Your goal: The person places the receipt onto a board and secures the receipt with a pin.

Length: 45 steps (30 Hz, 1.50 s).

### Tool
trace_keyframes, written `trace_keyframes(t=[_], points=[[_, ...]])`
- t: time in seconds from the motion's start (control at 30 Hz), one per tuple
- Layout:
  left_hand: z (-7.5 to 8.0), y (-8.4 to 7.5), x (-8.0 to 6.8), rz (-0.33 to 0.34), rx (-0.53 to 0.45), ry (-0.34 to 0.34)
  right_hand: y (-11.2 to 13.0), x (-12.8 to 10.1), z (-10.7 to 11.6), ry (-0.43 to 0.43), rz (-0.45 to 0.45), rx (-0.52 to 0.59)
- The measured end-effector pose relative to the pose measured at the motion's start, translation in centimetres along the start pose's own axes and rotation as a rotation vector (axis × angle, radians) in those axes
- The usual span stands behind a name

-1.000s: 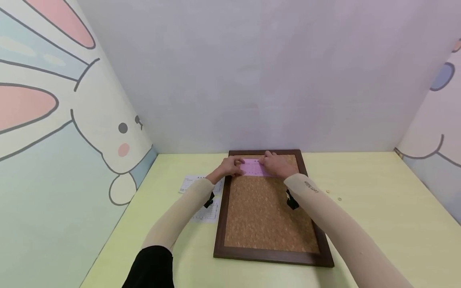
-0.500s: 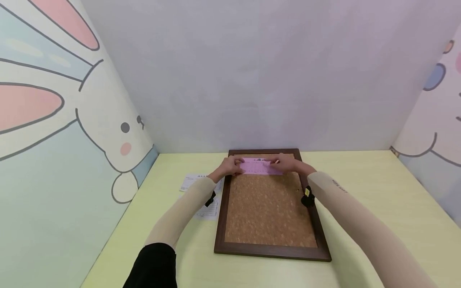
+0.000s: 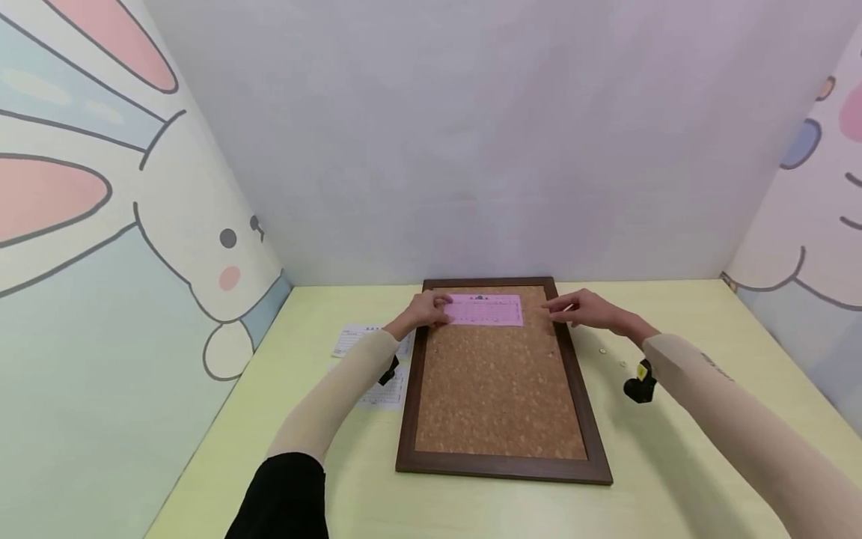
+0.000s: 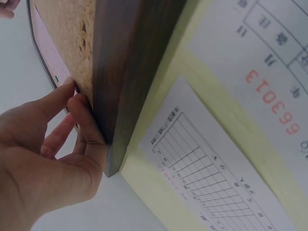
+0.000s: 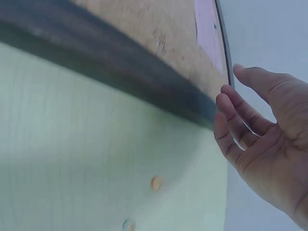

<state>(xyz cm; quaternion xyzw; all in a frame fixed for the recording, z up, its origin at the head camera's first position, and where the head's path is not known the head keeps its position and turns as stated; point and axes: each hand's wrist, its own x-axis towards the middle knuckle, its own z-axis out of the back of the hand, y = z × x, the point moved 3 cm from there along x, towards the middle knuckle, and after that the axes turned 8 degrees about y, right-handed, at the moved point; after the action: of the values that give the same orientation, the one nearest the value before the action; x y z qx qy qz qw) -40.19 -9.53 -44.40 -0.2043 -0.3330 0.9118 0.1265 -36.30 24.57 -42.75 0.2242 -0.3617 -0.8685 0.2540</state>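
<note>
A pink printed slip (image 3: pixel 486 311) lies across the upper part of a cork board (image 3: pixel 498 389) with a dark wooden frame. A small green dot (image 4: pixel 56 78) shows near the slip's top edge. At the slip's left end, my left hand (image 3: pixel 428 308) holds its edge between bent fingers and thumb; the left wrist view shows the fingertips right at the paper. My right hand (image 3: pixel 587 308) hovers by the frame's right side, apart from the slip. Its fingers are loosely bent and hold nothing in the right wrist view.
Two small round tacks (image 3: pixel 602 350) lie on the pale yellow table (image 3: pixel 700 374) right of the board. White printed slips (image 3: pixel 384 393) lie along its left side, partly behind my left arm. A plain wall (image 3: pixel 485 150) stands behind the table.
My right hand has let go of the pink slip and moved right, past the board's right edge. A dark dot now shows at the slip's top. My left hand stays at the left end.
</note>
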Motion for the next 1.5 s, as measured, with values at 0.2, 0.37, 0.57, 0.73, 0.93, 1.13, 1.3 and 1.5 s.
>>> trace_keyframes(t=[0.2, 0.37, 0.57, 0.73, 0.93, 1.13, 1.3, 1.5], points=[[-0.1, 0.4, -0.1, -0.03, 0.005, 0.002, -1.5, -1.2, -0.1, 0.025, -0.042, 0.092], [0.0, 0.4, -0.3, -0.041, -0.024, 0.029, -1.6, -1.3, -0.6, 0.056, -0.094, 0.124], [0.0, -0.2, -1.3, -0.074, -0.088, 0.166, -2.0, -1.3, -0.8, 0.032, -0.153, 0.206], [0.6, 1.8, -3.2, -0.163, -0.177, 0.216, -2.1, -1.1, -0.8, 0.018, -0.151, 0.254], [4.1, 5.7, -6.0, -0.175, -0.148, 0.194, -2.0, -1.4, -0.6, 0.006, -0.164, 0.261], [8.4, 10.1, -8.3, -0.076, -0.079, 0.043, -2.3, -1.6, -0.6, -0.005, -0.176, 0.28], [10.3, 14.0, -9.9, 0.031, -0.044, -0.006, -2.4, -1.7, -0.7, 0.008, -0.177, 0.321], [10.3, 16.8, -11.2, 0.087, -0.084, 0.035, -2.4, -1.6, -0.8, 0.018, -0.173, 0.343]])
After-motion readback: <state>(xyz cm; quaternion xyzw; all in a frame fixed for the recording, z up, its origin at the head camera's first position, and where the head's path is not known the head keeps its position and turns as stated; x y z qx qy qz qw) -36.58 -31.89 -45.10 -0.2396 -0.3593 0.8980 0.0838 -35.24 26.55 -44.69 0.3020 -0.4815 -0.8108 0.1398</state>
